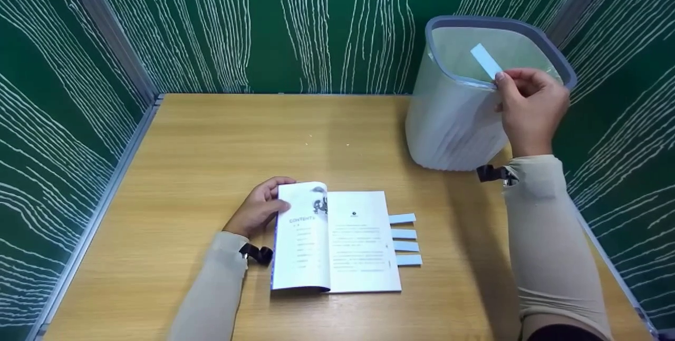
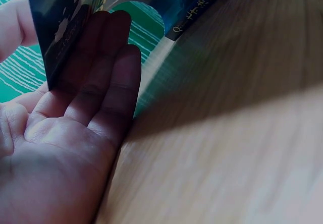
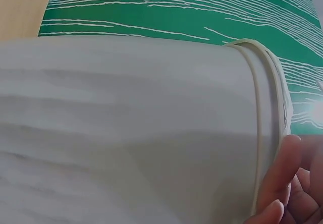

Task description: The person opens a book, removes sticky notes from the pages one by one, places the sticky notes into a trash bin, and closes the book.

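Note:
An open book [image 1: 364,241] lies on the table, its left side lifted. My left hand [image 1: 257,208] holds that raised side, thumb on the contents page and fingers behind the cover. From below, the left wrist view shows this hand [image 2: 70,118] against the dark printed cover [image 2: 60,27]. Between thumb and index finger, my right hand [image 1: 535,101] pinches a pale blue paper strip [image 1: 486,60] over the mouth of the waste bin [image 1: 453,119]. In the right wrist view the hand [image 3: 295,183] is beside the bin's rim; the strip is hidden there.
Several pale blue strips [image 1: 405,246] stick out from the book's right edge. The bin, with a grey rim [image 1: 440,20] and a thin liner, stands at the table's back right. Green panels [image 1: 211,25] with white lines enclose the wooden table [image 1: 221,140]. Tiny specks lie mid-table.

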The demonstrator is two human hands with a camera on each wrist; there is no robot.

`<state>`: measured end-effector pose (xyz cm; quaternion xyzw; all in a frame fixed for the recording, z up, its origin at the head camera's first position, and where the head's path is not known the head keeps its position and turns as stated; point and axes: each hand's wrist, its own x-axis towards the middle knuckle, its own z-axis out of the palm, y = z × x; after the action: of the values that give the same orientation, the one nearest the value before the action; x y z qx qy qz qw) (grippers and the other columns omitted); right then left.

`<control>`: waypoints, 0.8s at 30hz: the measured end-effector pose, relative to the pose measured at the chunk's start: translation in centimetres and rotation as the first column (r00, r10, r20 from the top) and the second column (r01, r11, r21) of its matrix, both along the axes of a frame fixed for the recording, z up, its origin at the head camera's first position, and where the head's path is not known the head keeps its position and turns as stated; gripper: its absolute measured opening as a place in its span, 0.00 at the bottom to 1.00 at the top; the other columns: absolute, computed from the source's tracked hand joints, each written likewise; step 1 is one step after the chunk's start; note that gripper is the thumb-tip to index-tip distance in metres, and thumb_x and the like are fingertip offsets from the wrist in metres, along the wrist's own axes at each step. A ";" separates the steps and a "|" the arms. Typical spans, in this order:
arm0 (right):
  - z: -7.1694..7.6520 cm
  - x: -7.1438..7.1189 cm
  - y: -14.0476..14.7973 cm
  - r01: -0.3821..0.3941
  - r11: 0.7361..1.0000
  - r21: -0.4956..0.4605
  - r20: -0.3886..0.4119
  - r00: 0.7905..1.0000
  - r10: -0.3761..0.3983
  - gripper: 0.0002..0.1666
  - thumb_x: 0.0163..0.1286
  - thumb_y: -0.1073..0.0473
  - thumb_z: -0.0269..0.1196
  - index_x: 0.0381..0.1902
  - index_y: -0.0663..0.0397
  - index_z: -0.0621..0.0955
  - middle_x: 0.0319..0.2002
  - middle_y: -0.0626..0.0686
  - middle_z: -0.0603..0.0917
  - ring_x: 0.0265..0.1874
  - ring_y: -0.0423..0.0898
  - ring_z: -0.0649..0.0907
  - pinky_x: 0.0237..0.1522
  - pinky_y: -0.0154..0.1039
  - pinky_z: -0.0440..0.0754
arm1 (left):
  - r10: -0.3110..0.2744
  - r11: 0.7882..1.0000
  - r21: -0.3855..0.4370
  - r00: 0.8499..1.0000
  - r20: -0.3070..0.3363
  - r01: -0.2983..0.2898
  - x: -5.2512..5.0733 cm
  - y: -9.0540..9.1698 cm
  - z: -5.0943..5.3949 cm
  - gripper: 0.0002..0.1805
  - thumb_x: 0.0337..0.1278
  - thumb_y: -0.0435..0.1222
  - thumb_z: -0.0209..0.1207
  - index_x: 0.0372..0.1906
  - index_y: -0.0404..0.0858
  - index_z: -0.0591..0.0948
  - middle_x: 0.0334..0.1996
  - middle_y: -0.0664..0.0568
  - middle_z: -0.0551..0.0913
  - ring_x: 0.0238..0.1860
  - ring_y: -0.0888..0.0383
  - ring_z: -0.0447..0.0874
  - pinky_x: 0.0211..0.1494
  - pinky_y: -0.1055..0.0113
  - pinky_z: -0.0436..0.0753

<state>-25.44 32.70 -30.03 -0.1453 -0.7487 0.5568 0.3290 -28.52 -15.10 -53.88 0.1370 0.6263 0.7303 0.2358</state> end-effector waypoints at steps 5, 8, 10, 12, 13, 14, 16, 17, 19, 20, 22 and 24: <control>0.0 0.1 0.0 -0.001 1.000 -0.007 -0.001 1.000 0.001 0.24 0.60 0.42 0.73 0.49 0.50 0.90 0.45 0.50 0.90 0.34 0.43 0.84 0.40 0.28 0.86 | -0.001 1.000 0.002 1.000 0.001 0.001 0.0 0.0 0.0 0.31 0.60 0.22 0.60 0.69 0.35 0.72 0.61 0.39 0.82 0.55 0.47 0.86 0.53 0.63 0.87; 0.0 0.1 0.1 -0.005 1.000 -0.011 0.004 1.000 0.005 0.24 0.60 0.43 0.73 0.49 0.50 0.90 0.45 0.50 0.90 0.34 0.44 0.83 0.40 0.28 0.86 | -0.001 1.000 -0.001 1.000 0.004 0.001 0.0 0.0 0.1 0.31 0.60 0.22 0.61 0.69 0.36 0.71 0.61 0.39 0.82 0.55 0.46 0.86 0.53 0.62 0.87; 0.0 0.1 0.1 -0.010 1.000 -0.011 0.008 1.000 0.010 0.24 0.61 0.44 0.73 0.50 0.50 0.90 0.46 0.50 0.90 0.35 0.44 0.84 0.40 0.29 0.86 | -0.002 1.000 -0.005 1.000 0.006 0.002 0.0 0.0 0.1 0.31 0.60 0.22 0.61 0.69 0.36 0.72 0.62 0.39 0.82 0.56 0.46 0.86 0.53 0.62 0.87; 0.0 0.1 0.2 -0.013 1.000 -0.004 0.012 1.000 0.013 0.24 0.61 0.44 0.73 0.50 0.51 0.89 0.46 0.50 0.90 0.35 0.43 0.84 0.40 0.28 0.86 | -0.002 1.000 -0.009 1.000 0.006 0.002 0.0 0.0 0.1 0.31 0.60 0.23 0.61 0.69 0.36 0.72 0.62 0.40 0.82 0.56 0.46 0.86 0.54 0.62 0.87; 0.0 0.1 0.2 -0.013 1.000 -0.002 0.015 1.000 0.013 0.24 0.61 0.44 0.73 0.50 0.51 0.89 0.46 0.50 0.90 0.35 0.43 0.84 0.40 0.28 0.86 | -0.003 1.000 -0.009 1.000 0.006 0.003 0.0 0.0 0.1 0.31 0.60 0.23 0.61 0.69 0.36 0.71 0.62 0.40 0.82 0.56 0.46 0.86 0.54 0.62 0.87; 0.0 0.1 0.2 -0.013 1.000 0.000 0.017 1.000 0.013 0.25 0.61 0.43 0.73 0.50 0.51 0.89 0.46 0.50 0.90 0.35 0.43 0.84 0.40 0.28 0.86 | -0.003 1.000 -0.009 1.000 0.006 0.003 0.0 0.0 0.1 0.31 0.60 0.23 0.61 0.69 0.36 0.71 0.62 0.40 0.82 0.56 0.46 0.86 0.54 0.62 0.87; 0.0 0.1 0.2 -0.012 1.000 -0.001 0.022 1.000 0.012 0.26 0.60 0.42 0.74 0.50 0.51 0.90 0.47 0.50 0.90 0.35 0.43 0.84 0.40 0.28 0.86 | -0.005 1.000 -0.010 1.000 0.003 0.005 0.0 0.0 0.0 0.31 0.60 0.23 0.61 0.69 0.36 0.71 0.62 0.40 0.82 0.56 0.47 0.86 0.53 0.63 0.87; 0.0 0.1 0.2 -0.011 1.000 0.001 0.022 1.000 0.011 0.26 0.59 0.41 0.74 0.50 0.50 0.90 0.47 0.50 0.90 0.35 0.43 0.84 0.40 0.28 0.86 | -0.006 1.000 -0.004 1.000 0.003 0.006 0.0 0.0 0.0 0.31 0.60 0.22 0.61 0.69 0.36 0.71 0.62 0.40 0.82 0.55 0.47 0.86 0.53 0.63 0.87; -0.1 0.1 0.2 -0.007 1.000 0.002 0.021 1.000 0.007 0.28 0.57 0.39 0.73 0.49 0.49 0.90 0.48 0.51 0.90 0.36 0.43 0.85 0.40 0.29 0.86 | -0.007 1.000 0.008 1.000 0.003 0.007 -0.1 -0.1 -0.1 0.31 0.60 0.22 0.61 0.69 0.35 0.71 0.61 0.40 0.82 0.55 0.48 0.86 0.53 0.63 0.87; -0.1 0.1 0.2 -0.006 1.000 0.004 0.020 1.000 0.006 0.28 0.56 0.38 0.73 0.49 0.49 0.90 0.48 0.51 0.90 0.37 0.43 0.85 0.40 0.29 0.86 | -0.008 1.000 0.013 1.000 0.003 0.008 -0.1 -0.1 -0.1 0.31 0.60 0.22 0.60 0.69 0.35 0.71 0.61 0.40 0.82 0.55 0.48 0.86 0.53 0.63 0.87; 0.0 0.1 0.2 -0.004 1.000 0.009 0.015 1.000 0.004 0.29 0.55 0.37 0.73 0.48 0.49 0.90 0.48 0.51 0.90 0.37 0.43 0.85 0.40 0.29 0.86 | -0.008 1.000 0.021 1.000 0.003 0.008 -0.1 -0.1 -0.2 0.31 0.60 0.22 0.61 0.69 0.35 0.71 0.61 0.40 0.82 0.55 0.48 0.86 0.53 0.63 0.87; 0.0 0.1 0.2 -0.002 1.000 0.015 0.013 1.000 0.002 0.29 0.55 0.37 0.73 0.48 0.49 0.90 0.48 0.51 0.90 0.36 0.43 0.85 0.39 0.29 0.86 | -0.006 1.000 0.023 1.000 0.006 0.006 -0.1 0.0 -0.2 0.31 0.60 0.22 0.61 0.69 0.35 0.72 0.61 0.40 0.82 0.55 0.48 0.86 0.53 0.63 0.87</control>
<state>-25.33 32.85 -29.99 -0.1457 -0.7550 0.5506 0.3249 -28.63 -15.15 -54.04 0.1393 0.6169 0.7371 0.2381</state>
